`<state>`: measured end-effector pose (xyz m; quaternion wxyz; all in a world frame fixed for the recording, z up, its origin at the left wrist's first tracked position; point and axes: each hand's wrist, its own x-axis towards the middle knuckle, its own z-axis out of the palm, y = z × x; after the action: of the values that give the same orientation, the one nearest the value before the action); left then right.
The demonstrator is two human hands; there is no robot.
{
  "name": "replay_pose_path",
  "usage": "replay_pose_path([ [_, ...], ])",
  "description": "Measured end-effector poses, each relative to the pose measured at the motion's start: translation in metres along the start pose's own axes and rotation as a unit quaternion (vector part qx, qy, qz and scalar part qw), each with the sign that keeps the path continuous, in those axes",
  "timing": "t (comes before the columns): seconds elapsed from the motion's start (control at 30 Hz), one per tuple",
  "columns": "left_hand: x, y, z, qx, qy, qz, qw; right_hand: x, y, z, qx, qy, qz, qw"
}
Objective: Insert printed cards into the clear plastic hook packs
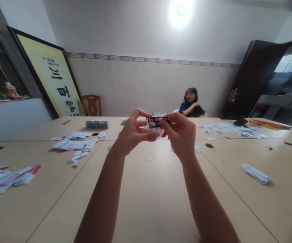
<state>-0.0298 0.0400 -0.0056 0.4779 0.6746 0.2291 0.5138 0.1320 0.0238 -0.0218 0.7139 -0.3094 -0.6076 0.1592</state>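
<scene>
Both my arms reach out over a large tan table (148, 189). My left hand (133, 133) and my right hand (181, 135) meet at chest height and together pinch a small black and white packet (156, 122) with red marks. Fingers of both hands are closed on its edges. The packet is held in the air above the table, not resting on it.
Piles of white and red paper slips lie at the left (11, 177), centre-left (75, 145), right (256, 173) and far right (234, 130). A row of dark packets (97, 124) sits at the back. Another person (192, 106) sits across the table. An open door (252, 77) is on the right.
</scene>
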Motion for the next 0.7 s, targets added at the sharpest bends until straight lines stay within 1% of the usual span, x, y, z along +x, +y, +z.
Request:
replay_pose_path([
  [0.07, -0.001, -0.002, -0.001, 0.021, -0.009, 0.013, 1.0, -0.001, 0.0, 0.0, -0.008, -0.002, -0.003, 1.0],
  [0.17, 0.0, -0.005, 0.0, 0.048, 0.003, 0.026, 0.999, -0.001, -0.001, -0.001, -0.03, -0.003, -0.013, 0.999],
  [0.27, 0.001, -0.009, 0.003, 0.096, 0.02, 0.041, 0.994, -0.002, -0.002, 0.0, -0.071, 0.01, -0.036, 0.997],
  [0.4, 0.005, -0.015, 0.01, 0.198, 0.075, 0.074, 0.975, -0.003, -0.001, 0.002, -0.131, 0.032, -0.078, 0.988],
  [0.47, 0.007, -0.02, 0.013, 0.228, 0.097, 0.079, 0.966, -0.003, 0.001, 0.003, -0.156, 0.044, -0.107, 0.981],
  [0.57, 0.011, -0.028, 0.016, 0.23, 0.114, 0.077, 0.963, -0.003, 0.004, 0.005, -0.181, 0.054, -0.144, 0.972],
  [0.7, 0.015, -0.035, 0.015, 0.218, 0.127, 0.081, 0.964, -0.003, 0.008, 0.007, -0.201, 0.045, -0.175, 0.963],
])
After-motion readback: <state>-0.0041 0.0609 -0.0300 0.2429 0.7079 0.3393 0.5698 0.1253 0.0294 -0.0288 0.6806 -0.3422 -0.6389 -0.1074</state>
